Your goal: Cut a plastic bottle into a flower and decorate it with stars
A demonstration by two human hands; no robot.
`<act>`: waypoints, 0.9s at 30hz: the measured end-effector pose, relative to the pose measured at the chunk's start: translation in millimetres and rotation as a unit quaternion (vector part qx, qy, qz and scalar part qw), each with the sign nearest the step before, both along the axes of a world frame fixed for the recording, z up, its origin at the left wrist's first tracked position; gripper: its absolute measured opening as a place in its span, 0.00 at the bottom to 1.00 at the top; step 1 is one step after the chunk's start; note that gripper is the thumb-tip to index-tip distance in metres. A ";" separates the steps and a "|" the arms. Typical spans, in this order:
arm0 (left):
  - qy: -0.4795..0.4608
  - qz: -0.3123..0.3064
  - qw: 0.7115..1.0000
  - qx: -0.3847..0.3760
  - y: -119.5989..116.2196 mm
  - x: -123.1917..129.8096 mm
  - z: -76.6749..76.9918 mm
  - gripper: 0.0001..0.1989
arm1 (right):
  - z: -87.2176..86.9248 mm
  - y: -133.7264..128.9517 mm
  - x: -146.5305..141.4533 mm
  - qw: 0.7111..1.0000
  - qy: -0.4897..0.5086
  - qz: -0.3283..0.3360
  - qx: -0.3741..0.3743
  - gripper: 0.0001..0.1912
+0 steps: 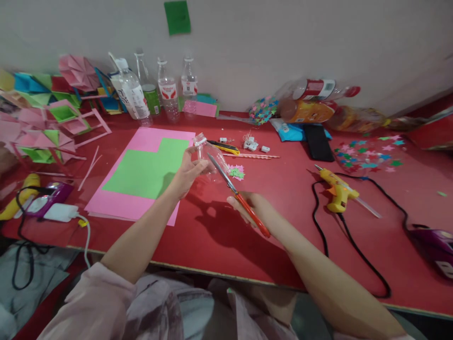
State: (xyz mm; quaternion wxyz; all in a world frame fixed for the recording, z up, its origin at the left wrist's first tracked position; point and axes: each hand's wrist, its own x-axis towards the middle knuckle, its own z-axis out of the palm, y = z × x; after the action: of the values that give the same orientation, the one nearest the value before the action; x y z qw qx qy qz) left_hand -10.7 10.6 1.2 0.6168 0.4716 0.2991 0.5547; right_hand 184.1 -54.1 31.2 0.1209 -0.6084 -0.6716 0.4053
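Observation:
My left hand point(188, 174) grips a clear plastic bottle piece point(209, 152) by its neck end, above the red table. In my right hand point(249, 208) are red-handled scissors point(244, 205), their blades pointing up and left against the bottle piece. Whether the blades have plastic between them I cannot tell. Just behind the bottle piece lie a yellow and black utility knife point(226, 147) and a thin pink striped stick point(253, 156). A small heap of pink and green paper stars point(236, 172) sits beside the blades.
Green paper point(145, 172) lies on pink sheets point(141, 137) at left. Clear bottles point(169, 92) stand along the wall. A yellow glue gun point(338, 191) with its black cord and a black phone point(318, 142) are at right. Folded paper crafts point(53, 123) crowd the far left.

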 end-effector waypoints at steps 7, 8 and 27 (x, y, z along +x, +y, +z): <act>0.009 -0.018 1.000 0.012 -2.0 3.5 -1.1 0.26 | -3.9 2.8 2.3 1.000 0.003 0.007 0.000 0.29; 0.010 -0.020 1.000 0.012 -2.1 3.4 -1.1 0.26 | -4.4 2.8 2.0 1.000 0.007 0.005 0.001 0.29; -0.022 -0.009 1.000 0.003 -4.1 5.8 -0.1 0.26 | 3.3 -0.6 -1.7 0.998 0.044 -0.018 -0.034 0.27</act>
State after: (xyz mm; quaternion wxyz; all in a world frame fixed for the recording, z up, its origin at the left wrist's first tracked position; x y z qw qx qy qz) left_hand -4.9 6.5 1.2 0.6270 0.4637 0.2794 0.5602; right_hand 182.4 -54.7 34.6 0.1372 -0.6058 -0.6405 0.4517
